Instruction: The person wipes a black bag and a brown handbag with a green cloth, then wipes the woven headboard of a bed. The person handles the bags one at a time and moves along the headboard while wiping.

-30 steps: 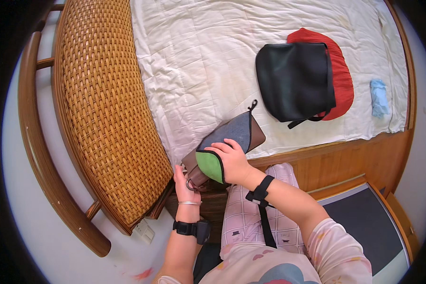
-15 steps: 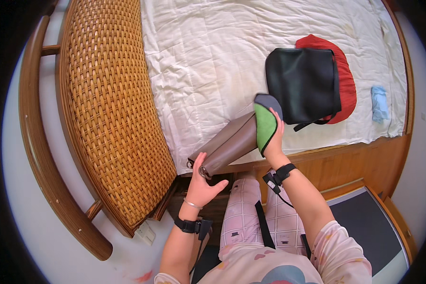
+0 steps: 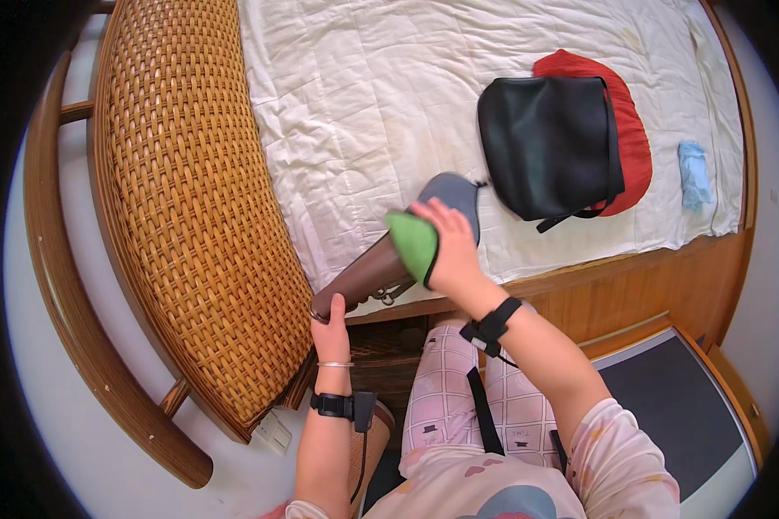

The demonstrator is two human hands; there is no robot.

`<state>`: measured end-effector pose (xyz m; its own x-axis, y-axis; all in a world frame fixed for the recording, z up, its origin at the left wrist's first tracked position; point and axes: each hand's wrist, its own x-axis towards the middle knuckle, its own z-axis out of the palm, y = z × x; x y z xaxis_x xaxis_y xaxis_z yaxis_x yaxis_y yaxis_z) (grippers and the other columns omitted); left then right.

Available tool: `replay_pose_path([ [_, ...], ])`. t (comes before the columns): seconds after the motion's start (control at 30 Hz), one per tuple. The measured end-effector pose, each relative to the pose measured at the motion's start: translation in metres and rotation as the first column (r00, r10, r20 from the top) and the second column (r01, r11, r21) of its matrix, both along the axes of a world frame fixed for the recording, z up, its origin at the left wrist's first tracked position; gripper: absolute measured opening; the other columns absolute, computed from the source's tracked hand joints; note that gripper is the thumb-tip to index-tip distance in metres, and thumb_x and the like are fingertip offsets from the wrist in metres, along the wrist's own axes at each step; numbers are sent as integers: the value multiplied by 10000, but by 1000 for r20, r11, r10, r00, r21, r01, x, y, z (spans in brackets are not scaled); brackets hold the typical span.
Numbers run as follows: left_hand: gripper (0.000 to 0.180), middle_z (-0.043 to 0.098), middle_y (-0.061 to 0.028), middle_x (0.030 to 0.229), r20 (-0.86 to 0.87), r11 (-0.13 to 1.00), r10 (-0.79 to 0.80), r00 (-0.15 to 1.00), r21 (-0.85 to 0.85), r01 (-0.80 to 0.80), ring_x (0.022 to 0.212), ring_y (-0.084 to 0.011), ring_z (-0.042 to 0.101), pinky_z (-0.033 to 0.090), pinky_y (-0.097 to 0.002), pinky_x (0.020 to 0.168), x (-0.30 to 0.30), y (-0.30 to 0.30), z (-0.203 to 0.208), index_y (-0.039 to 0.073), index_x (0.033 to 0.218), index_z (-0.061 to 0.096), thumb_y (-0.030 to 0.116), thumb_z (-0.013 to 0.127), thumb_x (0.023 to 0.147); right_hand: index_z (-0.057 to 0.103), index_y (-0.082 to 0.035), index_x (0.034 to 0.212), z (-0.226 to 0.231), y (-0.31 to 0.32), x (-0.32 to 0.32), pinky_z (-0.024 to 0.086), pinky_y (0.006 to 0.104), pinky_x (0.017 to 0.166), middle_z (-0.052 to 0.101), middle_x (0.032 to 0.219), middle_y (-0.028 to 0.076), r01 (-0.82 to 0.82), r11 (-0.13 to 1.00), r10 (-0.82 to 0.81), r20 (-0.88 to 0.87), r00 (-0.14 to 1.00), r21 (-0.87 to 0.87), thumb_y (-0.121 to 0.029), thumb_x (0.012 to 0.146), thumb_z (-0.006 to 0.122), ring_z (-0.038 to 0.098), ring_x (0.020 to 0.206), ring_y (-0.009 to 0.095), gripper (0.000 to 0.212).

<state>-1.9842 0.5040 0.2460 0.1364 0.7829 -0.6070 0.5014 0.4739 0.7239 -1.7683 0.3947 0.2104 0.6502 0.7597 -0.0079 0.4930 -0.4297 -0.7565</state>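
Note:
A brown leather-like bag (image 3: 368, 272) with small metal rings is held slantwise over the near edge of the bed. My left hand (image 3: 331, 333) is closed round its lower left end, thumb on top. At its upper right end, my right hand (image 3: 456, 256) grips a green and grey cloth (image 3: 415, 244) with a dark edge, which lies against the bag. Part of the bag is hidden under this cloth, and my right palm is out of sight.
A black bag (image 3: 545, 143) lies on red fabric (image 3: 634, 147) on the white bedsheet (image 3: 363, 95). Farther right is a light blue folded cloth (image 3: 694, 177). A woven headboard (image 3: 186, 190) rises at the left. A dark-topped piece of furniture (image 3: 666, 398) stands at the lower right.
The bag has turned and shifted left, its metal rings now toward the right. My left hand has closed on its end. My right hand has moved left with the cloth.

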Motion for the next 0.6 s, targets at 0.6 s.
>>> replay_pose_path([
  [0.6,286,554,7,725,8,969,-244,970,-47,244,506,-66,471,406,-226,459,40,1,22,-14,1062,605,248,615,950,400,-16,1387,-4,19,4,321,460,1069,538,1334,130,203,972,-190,-113,975,117,-187,778,684,382,1300,433,693],
])
